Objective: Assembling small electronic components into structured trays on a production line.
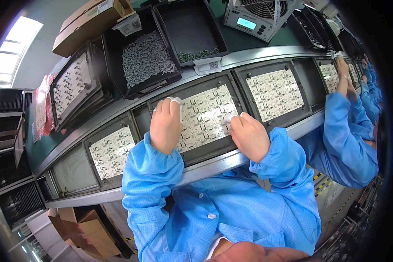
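Note:
In front of me a white circuit board panel (pixel 205 115) with rows of small upright parts lies in a dark carrier frame (pixel 196 153) on the conveyor line. My left hand (pixel 165 126) is over the panel's left edge, its fingers curled together and white covers on some fingertips. Bent fingers and thumb bring my right hand (pixel 250 136) into a pinch at the panel's right edge; the tips also wear white covers. Anything small in either hand's fingertips is too hidden to make out.
Beyond the rail stand a black bin of small grey parts (pixel 144 61) and a bin with a few green parts (pixel 198 53). Neighbouring panels (pixel 275 94) (pixel 112 150) sit on the line. A fan device (pixel 253 19) is behind; a co-worker's sleeve (pixel 345 139) is at right.

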{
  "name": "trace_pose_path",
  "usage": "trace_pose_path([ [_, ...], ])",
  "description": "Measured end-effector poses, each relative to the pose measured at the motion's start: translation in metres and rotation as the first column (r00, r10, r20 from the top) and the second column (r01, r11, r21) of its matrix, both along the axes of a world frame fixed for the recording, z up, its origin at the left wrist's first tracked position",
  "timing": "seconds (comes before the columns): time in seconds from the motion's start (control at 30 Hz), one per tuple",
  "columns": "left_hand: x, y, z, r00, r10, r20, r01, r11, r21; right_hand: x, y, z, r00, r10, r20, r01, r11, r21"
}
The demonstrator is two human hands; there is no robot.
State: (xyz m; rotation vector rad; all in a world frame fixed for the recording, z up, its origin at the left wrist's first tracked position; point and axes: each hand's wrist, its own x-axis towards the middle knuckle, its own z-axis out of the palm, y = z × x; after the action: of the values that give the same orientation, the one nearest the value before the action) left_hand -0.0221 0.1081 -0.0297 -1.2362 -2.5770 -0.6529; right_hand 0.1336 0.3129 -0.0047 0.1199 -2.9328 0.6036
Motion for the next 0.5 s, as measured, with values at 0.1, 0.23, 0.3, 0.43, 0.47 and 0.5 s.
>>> trace_pose_path([
  [0.1, 0.007, -0.004, 0.006, 0.976, 0.06, 0.208, -0.102, 0.976, 0.195, -0.001, 0.005, 0.002, 0.998, -0.003, 0.068, 0.008, 0.998, -0.069],
  [0.23, 0.011, -0.016, 0.025, 0.858, 0.048, 0.512, -0.202, 0.947, 0.248, 0.001, 0.009, 0.003, 0.995, -0.033, 0.093, 0.049, 0.982, -0.181],
  [0.3, 0.011, -0.025, 0.028, 0.808, -0.035, 0.589, -0.207, 0.918, 0.338, 0.001, 0.01, 0.004, 0.996, -0.029, 0.088, 0.045, 0.982, -0.186],
  [0.43, 0.01, -0.035, 0.019, 0.749, -0.06, 0.66, -0.252, 0.895, 0.367, -0.002, 0.004, -0.002, 0.997, -0.034, 0.075, 0.039, 0.997, -0.068],
  [0.47, 0.009, -0.034, 0.021, 0.731, -0.018, 0.682, -0.279, 0.904, 0.323, -0.003, 0.006, -0.002, 0.996, -0.036, 0.077, 0.041, 0.997, -0.067],
  [0.5, 0.009, -0.035, 0.021, 0.712, 0.024, 0.702, -0.305, 0.911, 0.278, -0.005, 0.009, -0.002, 0.994, 0.024, 0.102, -0.018, 0.998, -0.054],
])
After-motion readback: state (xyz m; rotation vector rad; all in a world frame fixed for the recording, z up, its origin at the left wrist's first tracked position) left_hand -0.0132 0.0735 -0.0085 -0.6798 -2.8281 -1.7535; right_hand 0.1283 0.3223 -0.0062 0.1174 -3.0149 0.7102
